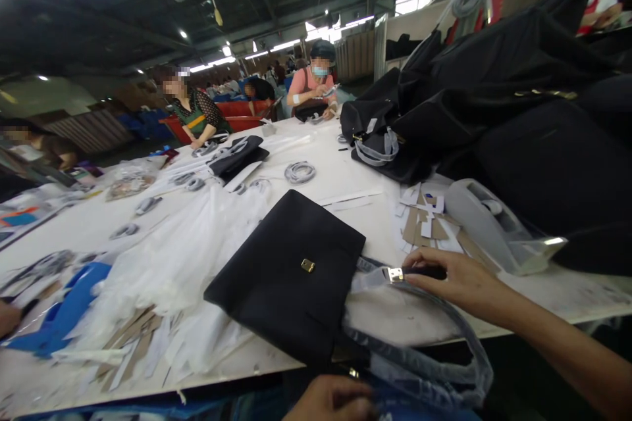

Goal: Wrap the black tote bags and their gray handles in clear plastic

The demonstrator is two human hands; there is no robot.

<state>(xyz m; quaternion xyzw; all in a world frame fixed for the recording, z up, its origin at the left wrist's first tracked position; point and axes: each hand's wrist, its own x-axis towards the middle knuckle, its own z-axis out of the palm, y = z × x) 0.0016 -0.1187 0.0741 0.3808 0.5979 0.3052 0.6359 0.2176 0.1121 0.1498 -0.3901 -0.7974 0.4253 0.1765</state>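
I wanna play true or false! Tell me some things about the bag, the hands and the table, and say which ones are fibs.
1. The right hand holds a black strap with a shiny metal clasp. True.
2. The bag in front is bright red. False: the bag is black.
3. A grey coil lies on the table beyond the bag. True.
4. The left hand is touching that coil. False: the left hand is at the bottom of the picture, far from it.
5. A big dark heap rises on the picture's right side. True.
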